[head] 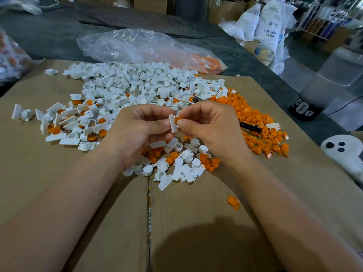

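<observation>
My left hand (137, 130) pinches a small white plastic part (172, 123) with a flat tab, held above the cardboard. My right hand (208, 126) pinches a small orange cap (177, 119) and holds it against the white part. Both hands meet in the middle of the view. Behind them spreads a big heap of white parts (137, 85). A heap of orange caps (255, 122) lies to the right. On the left lie white parts with orange caps fitted (59, 124).
Flattened cardboard (196, 222) covers the table. A clear plastic bag (141, 46) holding orange caps lies at the back. A black pen-like object (251, 127) rests on the orange heap. One stray orange cap (233, 202) sits near my right forearm. White sacks (269, 26) stand at the far right.
</observation>
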